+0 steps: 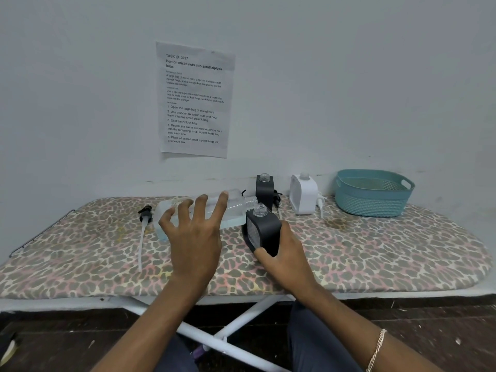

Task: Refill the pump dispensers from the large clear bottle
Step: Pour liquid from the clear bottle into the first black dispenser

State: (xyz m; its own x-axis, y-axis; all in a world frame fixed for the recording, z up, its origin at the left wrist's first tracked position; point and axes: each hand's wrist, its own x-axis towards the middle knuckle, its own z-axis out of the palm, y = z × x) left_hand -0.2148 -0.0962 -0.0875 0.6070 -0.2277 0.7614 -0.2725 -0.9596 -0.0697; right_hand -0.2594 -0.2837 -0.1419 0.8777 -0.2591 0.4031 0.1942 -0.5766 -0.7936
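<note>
My left hand [194, 232] grips the large clear bottle [233, 210], tipped almost flat with its open neck pointing right. A little clear liquid lies along its lower side. My right hand [285, 253] holds a black dispenser bottle [264, 229], tilted left, its open clear neck just under the big bottle's mouth. Behind them, a second black dispenser bottle [264, 187] stands with no cap. A white dispenser bottle [303, 194] stands to its right, also uncapped. One black pump head with a long white tube [143, 224] lies on the left of the board.
All of it rests on an ironing board with a leopard-print cover [375, 251], set against a white wall. A teal plastic basket [373, 193] stands at the back right. A white pump head [320, 202] lies beside the white bottle. A printed sheet [194, 100] is taped to the wall.
</note>
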